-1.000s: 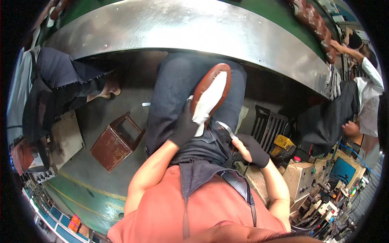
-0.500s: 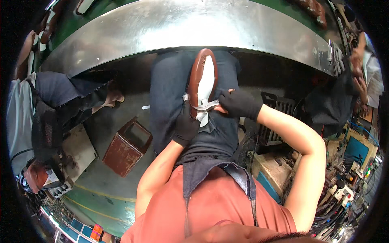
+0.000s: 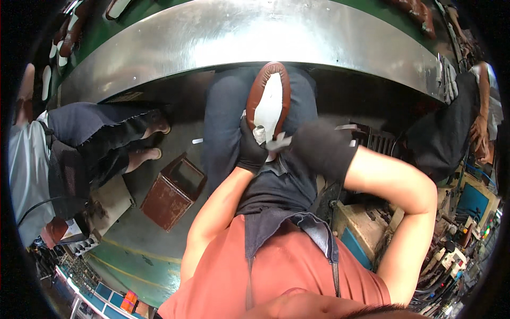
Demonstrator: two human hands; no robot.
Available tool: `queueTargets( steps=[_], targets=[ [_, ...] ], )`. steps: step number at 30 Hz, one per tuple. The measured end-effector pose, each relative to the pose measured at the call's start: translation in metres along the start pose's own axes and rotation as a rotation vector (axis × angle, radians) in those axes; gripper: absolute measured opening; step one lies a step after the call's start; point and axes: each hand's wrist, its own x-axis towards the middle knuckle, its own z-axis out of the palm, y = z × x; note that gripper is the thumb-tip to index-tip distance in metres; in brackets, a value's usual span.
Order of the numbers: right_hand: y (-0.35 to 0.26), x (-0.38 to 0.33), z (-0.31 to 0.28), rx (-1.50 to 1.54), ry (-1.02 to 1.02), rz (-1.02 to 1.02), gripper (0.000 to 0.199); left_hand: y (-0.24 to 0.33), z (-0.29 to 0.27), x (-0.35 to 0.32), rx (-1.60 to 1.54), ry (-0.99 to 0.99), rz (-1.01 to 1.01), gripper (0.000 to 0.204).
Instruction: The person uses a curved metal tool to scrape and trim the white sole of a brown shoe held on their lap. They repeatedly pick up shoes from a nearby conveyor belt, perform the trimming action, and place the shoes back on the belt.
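Observation:
A brown leather shoe (image 3: 253, 99) lies sole side up along my lap, toe pointing away, with a white insole (image 3: 269, 101) showing inside the folded-over leather edge. My left hand (image 3: 251, 148), in a black fingerless glove, is wrapped round the near end of the shoe. White tape covers its thumb, which presses on the insole. My right hand (image 3: 323, 150), also black-gloved and smeared by motion, grips grey metal pincers (image 3: 280, 143). Their head is by the shoe's near end, and two handle ends stick out behind the hand. Whether the jaws touch the leather I cannot tell.
A shiny metal table edge (image 3: 255, 37) curves across ahead of my knees. On the floor to the left stands a brown open box (image 3: 166, 204). People sit at either side. A worn machine or bench (image 3: 361, 223) is close by my right elbow.
The shoe has turned so its sole faces up more squarely. My right hand, with the pincers, has moved slightly right, and the left thumb now rests on the insole.

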Motion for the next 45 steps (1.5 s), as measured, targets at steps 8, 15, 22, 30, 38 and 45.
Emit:
queueTargets(
  steps=[8, 15, 22, 30, 38, 45],
  targets=[
    [0.021, 0.002, 0.054, 0.721, 0.01, -0.018, 0.042, 0.025, -0.05, 0.03, -0.52, -0.601, -0.231, 0.053],
    [0.044, -0.004, 0.082, 1.561, -0.231, 0.114, 0.049, 0.077, -0.028, 0.031, -0.936, -0.477, -0.598, 0.041],
    [0.013, -0.035, 0.002, 0.687, 0.84, -0.048, 0.021, -0.048, -0.003, 0.009, -0.398, -0.228, -0.198, 0.04],
    [-0.006, -0.041, -0.019, 0.707, 0.368, -0.076, 0.032, 0.031, -0.013, 0.037, -0.279, -0.312, -0.093, 0.053],
    [0.008, -0.004, 0.029, 0.19, 0.293, 0.009, 0.04, 0.037, -0.028, 0.033, -0.162, -0.484, -0.322, 0.09],
    [0.013, -0.01, 0.046, 0.423, 0.317, 0.094, 0.041, 0.057, -0.03, 0.034, -0.227, -0.48, -0.283, 0.095]
  ],
)
